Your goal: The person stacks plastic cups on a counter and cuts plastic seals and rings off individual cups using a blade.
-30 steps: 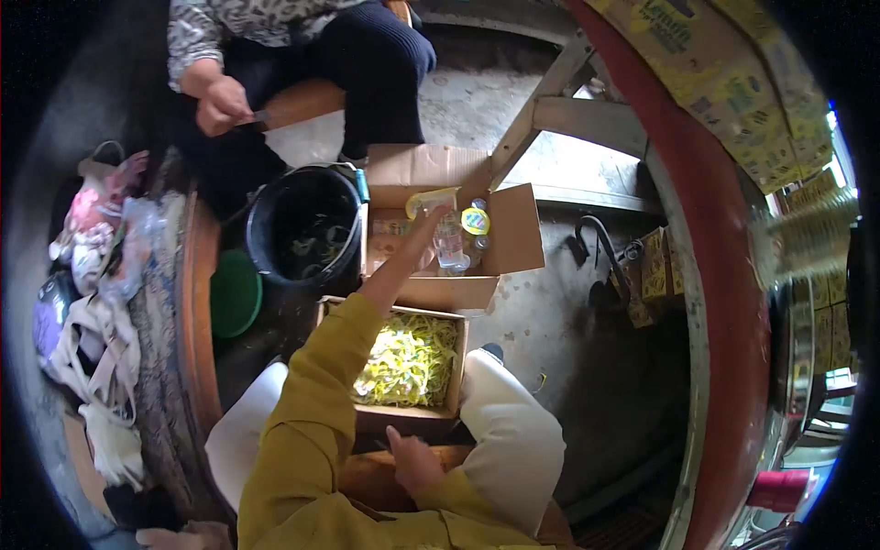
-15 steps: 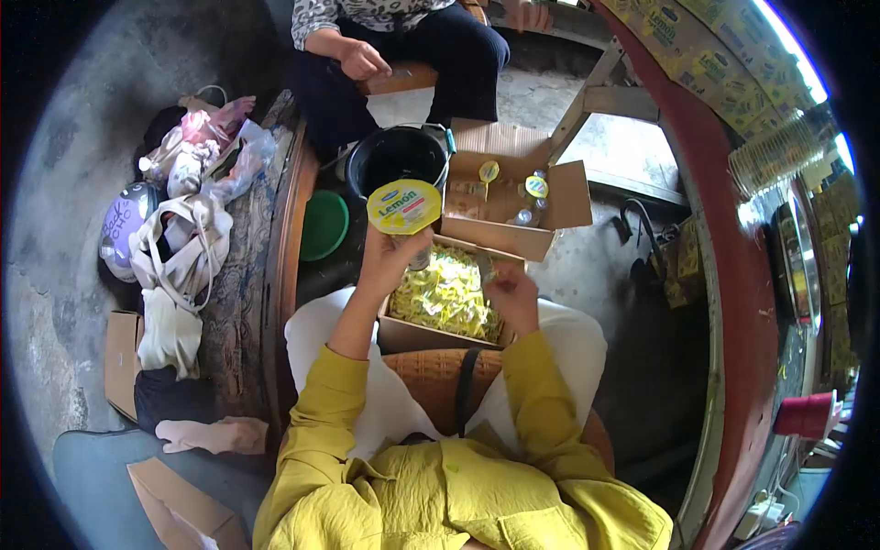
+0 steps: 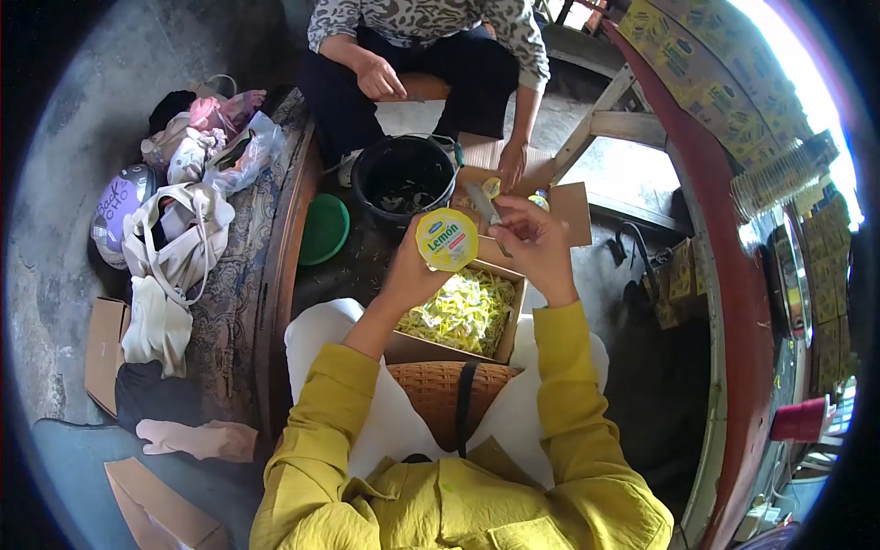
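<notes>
My left hand (image 3: 412, 270) is closed round a cup with a yellow printed lid (image 3: 447, 239), the lid turned up toward me. Just to its right, my right hand (image 3: 534, 240) pinches a small knife (image 3: 481, 203), its pale blade pointing up and left. Below both hands, between my knees, a cardboard box (image 3: 410, 349) holds yellow-green shredded strips (image 3: 465, 313). Past my hands stands an open carton (image 3: 574, 207) with lidded cups, partly hidden by my right hand.
A black bucket (image 3: 365, 174) stands beyond my left hand, with a green basin (image 3: 324, 229) to its left. Opposite sits a person (image 3: 417, 55), one hand reaching into the carton. Bags (image 3: 183, 240) lie at left; a red post (image 3: 724, 247) rises at right.
The lidded cup has come out of the carton in my left hand. My right hand has risen beside it with the knife. The other person's arm has reached down to the carton.
</notes>
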`<state>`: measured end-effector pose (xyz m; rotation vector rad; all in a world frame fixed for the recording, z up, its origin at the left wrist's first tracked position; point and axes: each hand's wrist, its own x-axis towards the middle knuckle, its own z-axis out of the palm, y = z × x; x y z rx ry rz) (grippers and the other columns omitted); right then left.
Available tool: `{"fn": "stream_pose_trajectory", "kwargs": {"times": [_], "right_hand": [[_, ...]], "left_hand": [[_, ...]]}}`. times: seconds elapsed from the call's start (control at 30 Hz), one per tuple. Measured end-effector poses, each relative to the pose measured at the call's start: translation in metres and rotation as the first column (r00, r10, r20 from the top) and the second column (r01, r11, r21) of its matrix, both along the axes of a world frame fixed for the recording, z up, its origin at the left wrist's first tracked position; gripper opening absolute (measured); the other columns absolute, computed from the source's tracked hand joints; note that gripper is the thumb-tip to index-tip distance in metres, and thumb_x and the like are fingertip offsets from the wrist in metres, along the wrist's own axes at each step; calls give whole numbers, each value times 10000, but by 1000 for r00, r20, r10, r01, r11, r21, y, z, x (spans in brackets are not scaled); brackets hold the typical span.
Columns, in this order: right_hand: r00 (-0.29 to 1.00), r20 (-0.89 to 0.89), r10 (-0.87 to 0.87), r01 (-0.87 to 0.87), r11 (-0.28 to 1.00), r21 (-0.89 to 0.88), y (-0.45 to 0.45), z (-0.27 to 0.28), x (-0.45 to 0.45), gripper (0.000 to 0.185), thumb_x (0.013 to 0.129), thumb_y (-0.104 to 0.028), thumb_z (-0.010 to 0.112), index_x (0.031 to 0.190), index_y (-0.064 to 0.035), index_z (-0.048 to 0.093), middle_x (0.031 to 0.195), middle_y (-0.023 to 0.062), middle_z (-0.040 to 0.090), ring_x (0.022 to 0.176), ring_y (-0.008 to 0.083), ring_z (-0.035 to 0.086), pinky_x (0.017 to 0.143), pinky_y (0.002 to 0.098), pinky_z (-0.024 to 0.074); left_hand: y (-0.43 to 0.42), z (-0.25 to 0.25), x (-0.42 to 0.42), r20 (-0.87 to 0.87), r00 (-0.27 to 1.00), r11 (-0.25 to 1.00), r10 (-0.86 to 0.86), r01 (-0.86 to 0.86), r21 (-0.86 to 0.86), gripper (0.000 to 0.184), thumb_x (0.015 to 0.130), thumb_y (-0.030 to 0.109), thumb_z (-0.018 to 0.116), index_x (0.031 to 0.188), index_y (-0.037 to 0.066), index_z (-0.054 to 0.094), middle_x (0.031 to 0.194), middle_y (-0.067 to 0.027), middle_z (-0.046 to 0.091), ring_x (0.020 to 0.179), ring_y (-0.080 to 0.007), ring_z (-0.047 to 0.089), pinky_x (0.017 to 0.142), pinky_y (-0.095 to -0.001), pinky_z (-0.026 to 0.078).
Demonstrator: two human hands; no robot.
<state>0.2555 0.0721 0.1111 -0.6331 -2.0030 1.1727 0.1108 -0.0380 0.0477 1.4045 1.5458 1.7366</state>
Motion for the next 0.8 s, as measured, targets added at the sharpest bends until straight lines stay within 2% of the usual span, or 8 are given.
{"fn": "stream_pose_trajectory", "kwargs": {"times": [0.2,0.23,0.33,0.43,0.53,0.63,0.73,0.8], "right_hand": [[996,88,23,-39,981,187,-24,9,-9,298,702,3,656,994,-49,627,694,92,611,552,125,551,541,245,452],[992,126,11,-39,975,217,-28,11,-10,265,702,8,640,964,-30,631,732,130,612,568,190,573,555,275,465],[991,124,-43,-2,939,345,-33,12,-7,251,705,13,620,954,-15,628,774,154,610,616,257,586,579,315,476],[990,137,-38,-11,940,340,-36,11,-6,237,708,14,606,943,-4,623,781,156,600,660,300,582,606,353,479],[988,143,-58,-10,901,434,-38,5,-10,251,694,31,640,942,-10,633,778,127,614,555,194,576,509,273,462],[983,166,-82,0,898,441,-40,2,-12,252,698,34,631,945,-14,636,783,132,612,553,210,570,513,282,460],[985,164,-56,-16,914,404,-43,3,-13,227,717,1,596,942,-7,624,754,149,574,669,305,575,614,367,480],[987,151,-56,-13,906,423,-41,-2,-13,252,706,28,612,954,-16,633,775,139,598,597,252,571,551,318,469]], "left_hand": [[12,-4,-9,34,999,999,-9,7,51,617,627,27,723,1146,36,390,1015,-106,566,948,-194,568,810,-292,448],[14,0,-10,35,999,998,-25,23,50,618,626,27,724,1145,37,390,1014,-105,564,946,-193,567,810,-291,448],[13,8,-11,-29,999,999,-24,25,42,618,625,32,728,1143,39,392,1019,-100,558,950,-190,564,809,-288,448],[14,3,-10,-15,999,999,-30,30,43,619,624,44,735,1140,39,393,1024,-100,558,953,-188,564,809,-288,449],[16,-5,-9,36,999,998,-40,39,39,621,624,59,744,1138,42,395,1027,-102,560,951,-188,566,803,-289,452],[16,-6,-8,108,991,996,-78,81,-29,629,646,28,729,1160,48,366,1075,-93,521,999,-172,523,847,-292,430],[14,-7,-8,170,980,992,-104,114,-52,639,653,11,723,1173,49,353,1103,-86,501,1020,-163,504,869,-293,421],[14,-6,-8,157,982,993,-103,112,-48,642,648,9,723,1173,49,356,1104,-85,502,1017,-160,506,869,-292,422]]}}
